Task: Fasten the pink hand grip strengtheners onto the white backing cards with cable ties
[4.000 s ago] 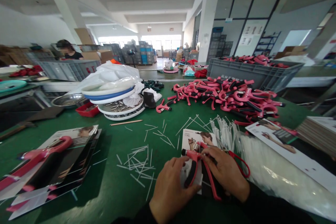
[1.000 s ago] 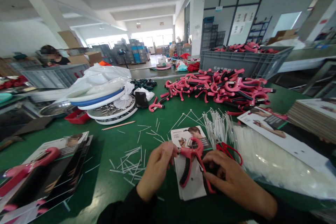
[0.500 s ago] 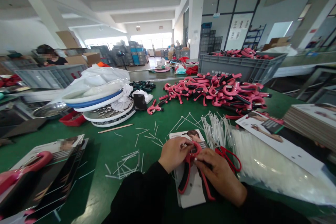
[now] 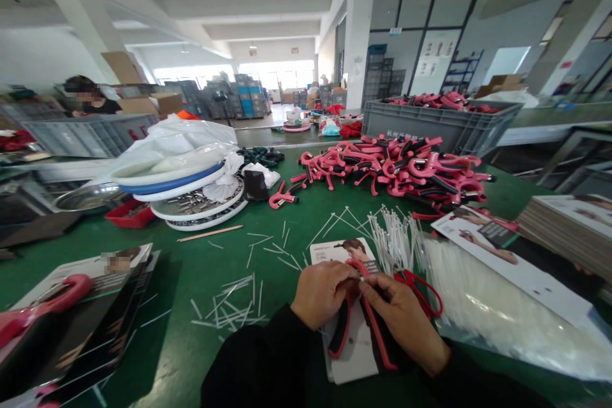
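A pink hand grip trainer (image 4: 373,325) with black padded handles lies on a printed backing card (image 4: 354,357), its handles spread toward me. My left hand (image 4: 321,293) is closed in a pinch over the trainer's curved top; what its fingertips hold is hidden. My right hand (image 4: 401,312) pinches the small white end of a cable tie (image 4: 361,278), close against the left fingertips. Just right of the card lie red-handled scissors (image 4: 423,293), partly behind the right hand. A bunch of white cable ties (image 4: 394,236) stands beyond them.
Many more trainers are heaped (image 4: 382,169) at the back, before a grey crate (image 4: 440,124). A bag of cable ties (image 4: 502,312) and stacked cards (image 4: 568,229) lie right. Carded trainers (image 4: 71,319), cut tie pieces (image 4: 229,299) and stacked dishes (image 4: 201,204) are left. A person (image 4: 88,99) sits far left.
My two hands have come closer together over the trainer's top, the left moving slightly right. The white tie end now sits higher, between the fingertips of both hands.
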